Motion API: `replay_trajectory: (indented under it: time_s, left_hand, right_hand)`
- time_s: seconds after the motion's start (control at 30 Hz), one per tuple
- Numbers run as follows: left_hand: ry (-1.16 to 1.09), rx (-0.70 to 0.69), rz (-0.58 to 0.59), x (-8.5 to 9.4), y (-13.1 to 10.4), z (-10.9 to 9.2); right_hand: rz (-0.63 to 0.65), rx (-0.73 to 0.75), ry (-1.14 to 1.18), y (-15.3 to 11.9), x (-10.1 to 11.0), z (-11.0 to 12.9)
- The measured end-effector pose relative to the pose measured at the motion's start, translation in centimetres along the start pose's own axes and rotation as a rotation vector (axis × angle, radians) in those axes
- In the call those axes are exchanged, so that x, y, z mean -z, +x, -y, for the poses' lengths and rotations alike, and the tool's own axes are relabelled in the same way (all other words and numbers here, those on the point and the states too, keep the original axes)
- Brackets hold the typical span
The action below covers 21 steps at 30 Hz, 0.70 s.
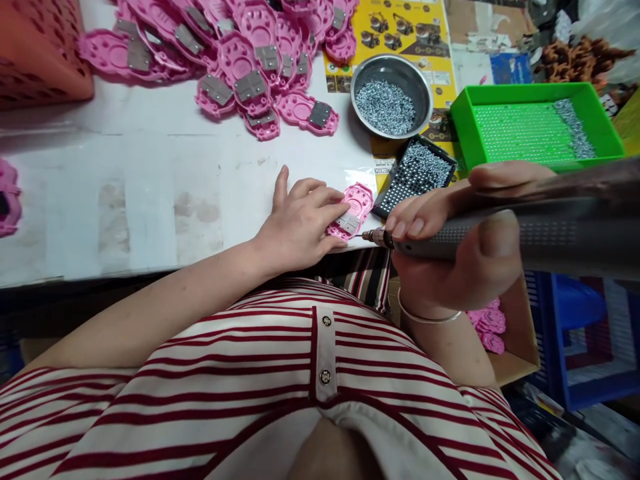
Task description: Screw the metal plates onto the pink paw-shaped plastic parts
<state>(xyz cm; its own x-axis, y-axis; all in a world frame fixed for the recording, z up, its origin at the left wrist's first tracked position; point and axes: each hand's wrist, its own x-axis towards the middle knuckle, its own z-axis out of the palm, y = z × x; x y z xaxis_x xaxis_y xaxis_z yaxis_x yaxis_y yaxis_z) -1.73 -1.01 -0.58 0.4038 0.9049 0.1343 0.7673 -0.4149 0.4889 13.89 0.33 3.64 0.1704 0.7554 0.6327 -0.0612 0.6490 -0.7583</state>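
Note:
At the table's front edge lies a pink plastic casing (358,200) with a grey metal plate (347,223) on it. My left hand (300,223) presses it down, fingertips on its left side and the thumb along its near edge. My right hand (440,247) is wrapped round a grey electric screwdriver (550,233) held nearly level. The driver's thin bit points left and reaches the casing's near right corner; whether it sits on a screw is too small to tell. Just beyond the casing, a black perforated tray (395,190) holds small screws.
A metal bowl (357,110) of screws and a green tray (530,163) stand behind my right hand. Many pink casings (243,63) are heaped at the back, beside an orange basket (43,50). A cardboard box (523,340) with pink parts sits below at right.

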Motion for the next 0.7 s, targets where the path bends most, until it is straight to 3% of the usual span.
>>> replay_trajectory:
  time_s: [0.13,0.7]
  left_hand:
    - [0.048,0.020,-0.052,-0.1,-0.2,-0.7]
    - [0.032,0.072,-0.002,-0.1,0.0,-1.3]
  right_hand:
    - [0.099,-0.029,-0.021,-0.3,0.7,-0.6]
    - [0.054,-0.028,0.022,0.0,-0.1,-1.9]
